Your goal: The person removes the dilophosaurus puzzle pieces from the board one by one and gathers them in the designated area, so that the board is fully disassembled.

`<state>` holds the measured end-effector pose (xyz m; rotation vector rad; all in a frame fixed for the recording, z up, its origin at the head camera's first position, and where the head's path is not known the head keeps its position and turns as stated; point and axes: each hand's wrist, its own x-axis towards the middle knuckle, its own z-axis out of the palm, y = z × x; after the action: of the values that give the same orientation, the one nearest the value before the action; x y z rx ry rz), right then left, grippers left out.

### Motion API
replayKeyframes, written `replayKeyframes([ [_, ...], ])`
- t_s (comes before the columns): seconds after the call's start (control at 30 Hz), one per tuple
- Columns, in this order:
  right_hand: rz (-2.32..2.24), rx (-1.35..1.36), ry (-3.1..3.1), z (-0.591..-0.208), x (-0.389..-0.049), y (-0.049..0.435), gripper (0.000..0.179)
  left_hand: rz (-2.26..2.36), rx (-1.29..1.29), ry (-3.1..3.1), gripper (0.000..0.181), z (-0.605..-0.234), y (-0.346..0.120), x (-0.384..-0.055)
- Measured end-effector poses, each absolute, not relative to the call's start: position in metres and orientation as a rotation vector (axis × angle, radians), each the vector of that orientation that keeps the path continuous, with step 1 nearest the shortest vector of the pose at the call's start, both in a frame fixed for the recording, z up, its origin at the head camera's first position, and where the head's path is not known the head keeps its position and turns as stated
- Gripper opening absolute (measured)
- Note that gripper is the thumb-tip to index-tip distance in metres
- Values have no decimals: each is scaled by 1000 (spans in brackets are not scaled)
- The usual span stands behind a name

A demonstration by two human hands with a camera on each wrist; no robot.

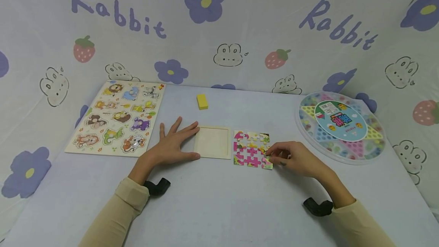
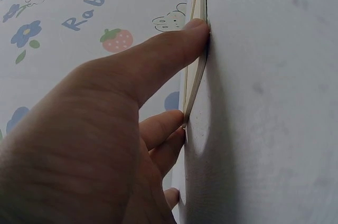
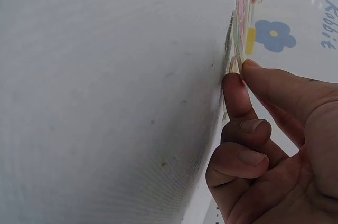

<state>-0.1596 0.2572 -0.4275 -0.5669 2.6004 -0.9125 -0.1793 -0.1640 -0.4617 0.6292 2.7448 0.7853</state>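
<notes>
A shallow wooden puzzle tray [image 1: 212, 142] lies flat in the middle of the table. My left hand [image 1: 173, 144] is spread at its left side, with the thumb at the lower left corner and a straight finger at the upper left. To the right of the tray, pink, green and yellow jigsaw pieces [image 1: 252, 151] lie in a square with small gaps between them. My right hand [image 1: 291, 157] is at their right edge, its other fingers curled. There its thumb and a fingertip pinch a puzzle piece [image 3: 235, 64], seen edge-on in the right wrist view.
A wooden animal peg board [image 1: 116, 119] lies at the left. Behind the tray sits a yellow block [image 1: 202, 101]. A round, clear-covered game board [image 1: 343, 127] with a star pattern rests at the back right. A patterned cloth [image 1: 240, 22] rises behind the table.
</notes>
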Motion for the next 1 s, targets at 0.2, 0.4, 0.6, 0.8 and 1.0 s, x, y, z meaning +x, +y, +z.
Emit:
replayKeyframes([
  [0.2, -911, -572, 2616, -429, -159, 257, 16, 795, 626, 2740, 92, -461, -164, -179],
  [0.4, -898, -561, 2615, -431, -160, 257, 16, 793, 626, 2740, 93, -461, -164, -179],
  [0.6, -888, -564, 2616, -431, -160, 258, 16, 791, 628, 2742, 92, -463, -164, -179],
  [0.8, -899, -570, 2618, -430, -159, 256, 16, 792, 630, 2743, 92, -463, -164, -179],
  [1.0, -891, -578, 2629, -430, -158, 256, 16, 786, 626, 2744, 93, -462, -164, -179],
])
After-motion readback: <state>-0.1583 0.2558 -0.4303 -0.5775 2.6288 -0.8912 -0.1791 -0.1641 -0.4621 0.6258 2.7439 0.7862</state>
